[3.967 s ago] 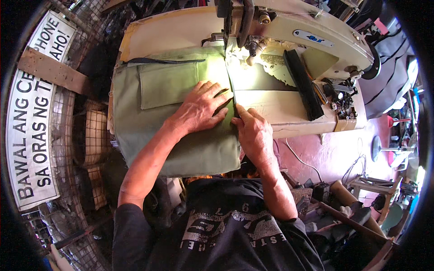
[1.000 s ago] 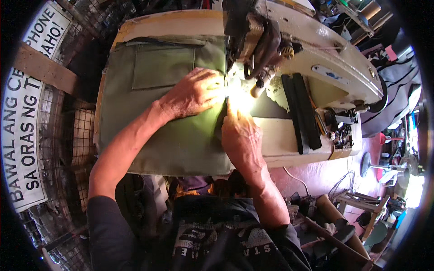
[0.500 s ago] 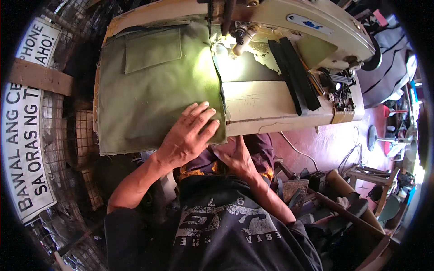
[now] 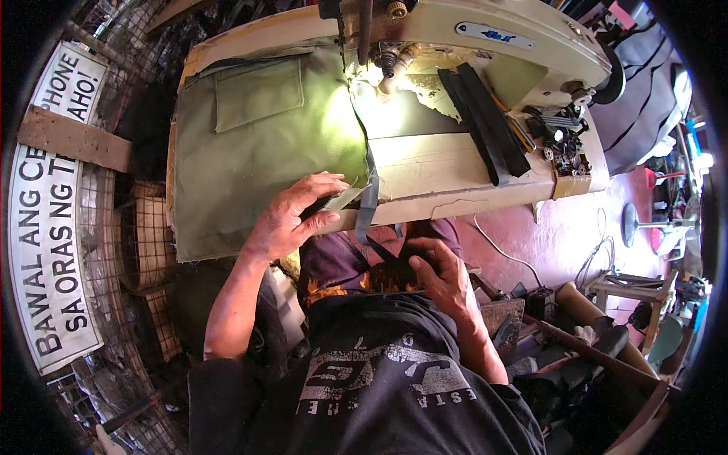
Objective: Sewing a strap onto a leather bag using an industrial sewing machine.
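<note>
- Pinching a turned-up corner of the green cloth [image 4: 258, 167], the left hand [image 4: 296, 212] stood at its near edge.
- The right hand [image 4: 446, 279] curled near the dark strip [image 4: 369, 199]; whether it gripped anything, I could not tell.
- The cloth lay across the table [image 4: 432, 163], beside the sewing machine [image 4: 523, 49].

A hand had room to pass over the front stretch of the cream tabletop [image 4: 425, 165], between the flat green cloth panel [image 4: 258, 167] and the folded black fabric strips [image 4: 483, 121]. Behind, the long cream metal sewing-machine arm [image 4: 557, 54] barred the way. A narrow dark-grey tape [image 4: 368, 200], hanging over the front edge, crossed the gap between the bare left hand [image 4: 296, 216] and bare right hand [image 4: 444, 273].
</note>
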The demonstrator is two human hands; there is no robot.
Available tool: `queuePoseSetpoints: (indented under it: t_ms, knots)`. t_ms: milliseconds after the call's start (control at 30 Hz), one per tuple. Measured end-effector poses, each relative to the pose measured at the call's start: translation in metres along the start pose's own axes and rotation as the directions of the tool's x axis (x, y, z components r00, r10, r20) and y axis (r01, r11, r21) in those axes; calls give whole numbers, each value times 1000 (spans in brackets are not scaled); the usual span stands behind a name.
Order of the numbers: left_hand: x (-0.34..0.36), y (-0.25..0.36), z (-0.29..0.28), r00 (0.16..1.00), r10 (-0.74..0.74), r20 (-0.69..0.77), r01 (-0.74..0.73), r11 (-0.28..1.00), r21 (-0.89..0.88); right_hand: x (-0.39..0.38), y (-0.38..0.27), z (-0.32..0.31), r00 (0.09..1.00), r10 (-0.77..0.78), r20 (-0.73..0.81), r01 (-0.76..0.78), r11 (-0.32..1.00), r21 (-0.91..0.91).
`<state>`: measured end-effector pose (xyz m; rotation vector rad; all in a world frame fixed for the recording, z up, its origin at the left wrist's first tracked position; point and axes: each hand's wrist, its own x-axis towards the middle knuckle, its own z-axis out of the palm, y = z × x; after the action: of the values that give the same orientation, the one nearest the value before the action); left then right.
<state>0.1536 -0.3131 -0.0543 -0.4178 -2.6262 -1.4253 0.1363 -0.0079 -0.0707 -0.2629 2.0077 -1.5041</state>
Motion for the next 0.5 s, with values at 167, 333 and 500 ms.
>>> queuePoseSetpoints:
  t_ms: [167,333,500]
  knots:
    - [-2,4,3,999,-44,-18,44,999,6,-18,7,-24,911,-64,407,125,984,-126]
    - [-3,3,4,996,-73,-48,73,997,-12,-49,23,-52,846,-70,528,-90,958,271]
    - [-2,3,4,996,-63,-61,60,997,-40,-42,27,-71,957,229,180,-237,971,28]
